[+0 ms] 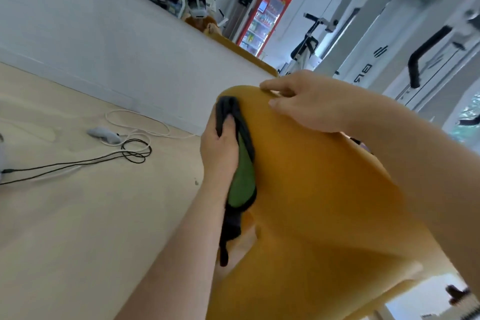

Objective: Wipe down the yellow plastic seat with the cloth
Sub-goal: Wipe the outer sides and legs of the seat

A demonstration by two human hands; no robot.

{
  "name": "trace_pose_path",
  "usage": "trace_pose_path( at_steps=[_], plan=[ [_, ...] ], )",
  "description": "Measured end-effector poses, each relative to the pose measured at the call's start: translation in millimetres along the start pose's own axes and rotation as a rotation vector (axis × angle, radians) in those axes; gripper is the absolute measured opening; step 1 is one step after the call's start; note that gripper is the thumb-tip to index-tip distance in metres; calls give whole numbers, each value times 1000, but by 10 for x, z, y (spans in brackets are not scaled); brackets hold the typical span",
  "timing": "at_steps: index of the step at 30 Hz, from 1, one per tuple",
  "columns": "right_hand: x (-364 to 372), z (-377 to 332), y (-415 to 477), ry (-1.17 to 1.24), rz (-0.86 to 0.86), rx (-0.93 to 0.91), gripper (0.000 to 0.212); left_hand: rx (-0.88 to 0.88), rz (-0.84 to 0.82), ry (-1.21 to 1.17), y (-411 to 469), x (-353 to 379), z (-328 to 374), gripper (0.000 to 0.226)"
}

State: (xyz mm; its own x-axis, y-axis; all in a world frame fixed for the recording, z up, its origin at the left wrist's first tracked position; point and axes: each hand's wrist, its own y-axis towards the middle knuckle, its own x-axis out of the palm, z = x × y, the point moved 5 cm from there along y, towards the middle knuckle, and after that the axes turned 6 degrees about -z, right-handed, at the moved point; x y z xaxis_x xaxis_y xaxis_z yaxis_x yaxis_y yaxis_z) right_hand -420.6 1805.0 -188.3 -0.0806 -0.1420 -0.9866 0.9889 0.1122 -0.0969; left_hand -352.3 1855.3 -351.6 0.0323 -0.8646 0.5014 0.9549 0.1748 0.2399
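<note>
The yellow plastic seat (311, 189) fills the lower right of the tilted head view, its curved surface facing me. My left hand (220, 148) presses a green cloth with black edging (242, 176) against the seat's left side; a black end of the cloth hangs down below the hand. My right hand (306, 106) rests on the seat's upper edge, fingers curled over the rim, gripping it. My right forearm crosses above the seat.
Pale wooden floor (78, 215) lies at left with black and white cables (130, 148) and a grey device (105, 135). A white wall, a red drinks fridge (267, 15), gym machines (389, 34) and a seated person (205, 5) are behind.
</note>
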Motion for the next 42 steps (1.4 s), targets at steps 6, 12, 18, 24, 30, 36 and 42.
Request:
trace_pose_path(
  at_steps=[6,12,18,24,30,36,42],
  plan=[
    [73,16,485,-121,58,132,30,368,-143,129,-673,296,139,51],
    [59,79,513,-61,117,103,34,282,-98,82,153,137,105,32],
    [61,20,323,-48,110,62,36,54,-99,-66,458,11,-13,35],
    [137,133,-517,60,129,-11,41,355,-163,84,-540,112,112,40],
    [153,198,-614,25,153,9,39,120,-112,127,-202,-16,12,46],
    [206,17,-249,-141,91,63,42,376,-149,270,-739,213,232,43],
    [245,-32,-167,-335,70,41,53,103,-85,106,112,33,-183,51]
  ],
)
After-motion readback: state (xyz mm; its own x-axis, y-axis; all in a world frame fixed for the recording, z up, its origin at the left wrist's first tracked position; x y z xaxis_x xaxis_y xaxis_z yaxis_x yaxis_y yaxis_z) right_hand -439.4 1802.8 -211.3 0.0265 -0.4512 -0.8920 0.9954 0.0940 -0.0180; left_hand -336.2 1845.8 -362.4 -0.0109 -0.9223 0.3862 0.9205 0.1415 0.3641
